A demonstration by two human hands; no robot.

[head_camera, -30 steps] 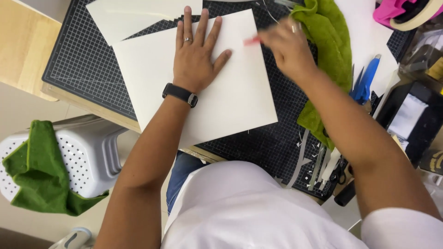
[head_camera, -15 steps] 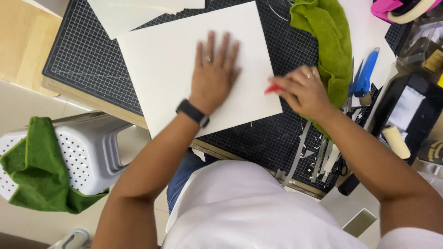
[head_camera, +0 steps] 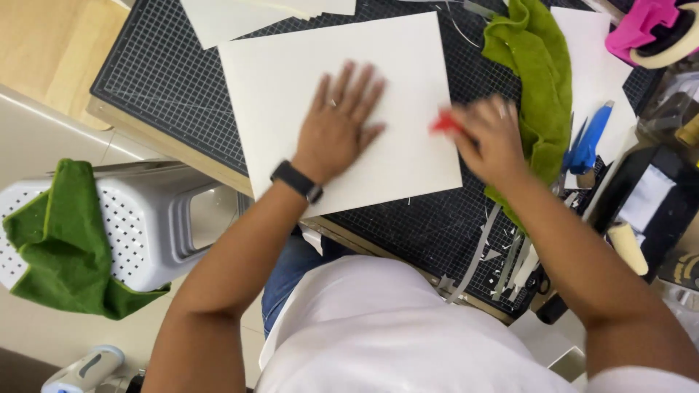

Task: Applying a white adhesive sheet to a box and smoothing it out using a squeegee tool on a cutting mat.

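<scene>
Left hand [head_camera: 341, 124] flat, fingers spread apart, palm pressing down on the white sheet [head_camera: 291, 80]. Ring on one finger, black wristband [head_camera: 297, 181] on the wrist.

Right hand [head_camera: 494, 138] blurred, fingers closed together around a small red object [head_camera: 444, 122]; too smeared to say what it is. It sits at the sheet's right edge, just beside the left hand's fingertips.

Sheet: plain white, rectangular, stiff-looking, lying flat and slightly rotated on the black gridded cutting mat [head_camera: 167, 80]. Its lower right corner is near the mat's near edge. More white sheets [head_camera: 240, 14] lie above it, partly overlapping its top edge.

Mat covers most of the tabletop [head_camera: 51, 51], bare pale wood showing at far left.

Right of the right hand: crumpled green cloth [head_camera: 535, 65], touching or right next to the knuckles. Beyond it, another white sheet [head_camera: 593, 69] with a blue-handled tool [head_camera: 591, 138] on it. Pink tape dispenser [head_camera: 648, 29] in the top right corner. White offcut strips [head_camera: 495, 255] scattered on the mat's lower right, near the forearm.

Off the tabletop, lower left: white perforated stool [head_camera: 145, 225] with a second green cloth [head_camera: 65, 247] draped over it.
</scene>
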